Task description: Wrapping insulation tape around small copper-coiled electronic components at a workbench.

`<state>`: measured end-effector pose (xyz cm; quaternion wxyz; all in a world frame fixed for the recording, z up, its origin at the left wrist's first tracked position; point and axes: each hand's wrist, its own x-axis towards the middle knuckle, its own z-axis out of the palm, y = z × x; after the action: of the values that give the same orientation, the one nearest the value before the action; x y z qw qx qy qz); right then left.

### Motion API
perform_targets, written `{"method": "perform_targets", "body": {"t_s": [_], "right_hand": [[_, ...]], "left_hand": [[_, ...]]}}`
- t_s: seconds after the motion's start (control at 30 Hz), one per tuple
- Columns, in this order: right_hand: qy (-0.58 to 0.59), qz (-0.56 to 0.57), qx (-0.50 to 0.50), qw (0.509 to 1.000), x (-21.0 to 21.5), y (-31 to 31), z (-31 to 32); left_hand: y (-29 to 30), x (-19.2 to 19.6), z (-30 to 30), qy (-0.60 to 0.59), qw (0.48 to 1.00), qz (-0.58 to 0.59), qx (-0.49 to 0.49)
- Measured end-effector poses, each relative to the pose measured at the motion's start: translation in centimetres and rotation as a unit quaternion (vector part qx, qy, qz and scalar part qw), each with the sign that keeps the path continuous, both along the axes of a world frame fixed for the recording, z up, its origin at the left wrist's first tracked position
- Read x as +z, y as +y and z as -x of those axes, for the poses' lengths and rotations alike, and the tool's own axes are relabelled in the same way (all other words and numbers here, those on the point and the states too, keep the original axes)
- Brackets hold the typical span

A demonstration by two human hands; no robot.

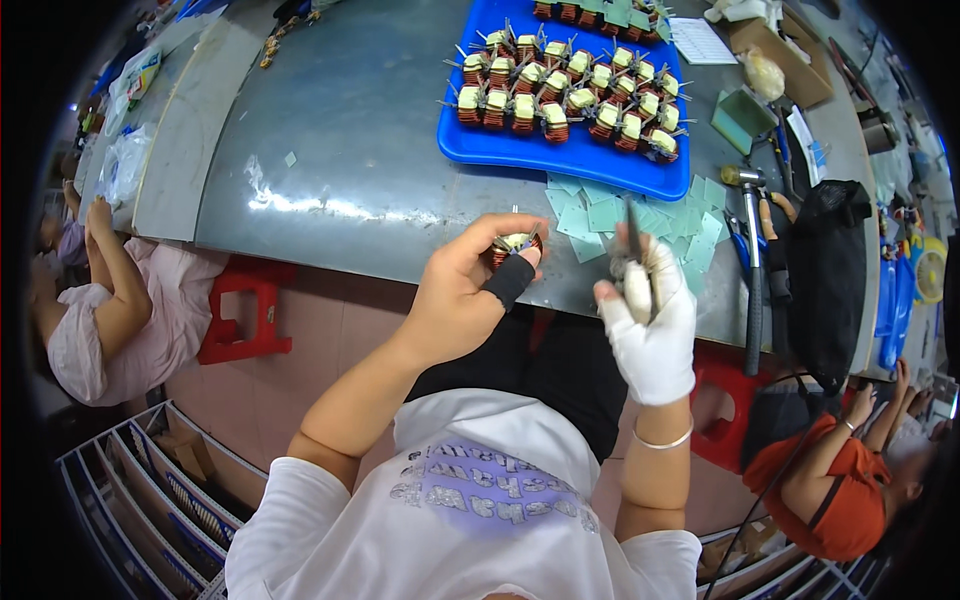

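Observation:
My left hand (445,300) is closed around a small copper-wound coil (514,242) with a pale yellow top and thin leads sticking out. Black tape wraps the thumb. At the right, my right hand (655,345) wears a white fingerless glove and grips a hand tool (636,285). The tool has a white-wrapped handle and a dark narrow tip pointing away from me; motion blur hides its exact kind. Its tip is apart from the coil, over thin pale green sheets (588,216) scattered on the table.
A blue tray (560,158) holds rows of similar coils at the far side. On the right lie a hammer (752,260), a black bag (830,270), a green box (743,120) and a cardboard box (790,60). People sit at both sides, near red stools (245,310).

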<state>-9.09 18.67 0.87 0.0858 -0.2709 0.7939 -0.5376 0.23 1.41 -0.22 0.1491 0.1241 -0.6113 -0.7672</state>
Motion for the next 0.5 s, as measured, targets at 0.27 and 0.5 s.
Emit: {"method": "perform_targets", "body": {"t_s": [0.27,0.5], "right_hand": [[0.015,-0.154,0.165,0.974,3.8,-0.4,-0.7],[0.011,-0.197,0.165,0.967,4.7,-1.4,-0.9]], "left_hand": [[-0.8,0.0,0.3,0.053,0.957,0.277,0.067],[-1.2,-0.1,0.6,0.112,0.884,0.441,0.104]]}}
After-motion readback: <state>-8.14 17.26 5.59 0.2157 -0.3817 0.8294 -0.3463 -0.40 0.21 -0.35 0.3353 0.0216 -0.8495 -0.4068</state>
